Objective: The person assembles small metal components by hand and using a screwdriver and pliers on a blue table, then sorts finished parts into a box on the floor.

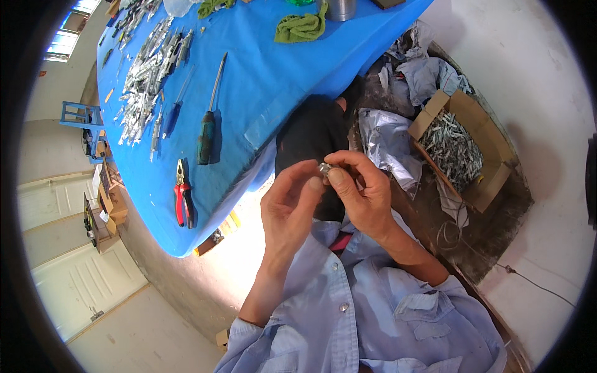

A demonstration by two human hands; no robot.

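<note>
Close in front of my chest, both hands meet at a small shiny metal piece [324,169], too small to name more exactly. My right hand [362,189] pinches it between thumb and forefinger. From the other side, my left hand [291,194] has its fingertips curled in against the piece; part of it is hidden by the fingers. To the left on the blue-covered table [249,93] lie red-handled pliers [184,196], a screwdriver with a dark green handle [207,137] and a thinner blue-handled screwdriver [173,118].
A heap of slim metal parts [149,81] covers the table's left side. Green cloths [301,28] and a metal cup [340,9] stand at its far edge. Right of my legs, an open cardboard box [491,168] holds many metal strips, beside grey plastic bags [388,146]. A cable [535,283] trails there.
</note>
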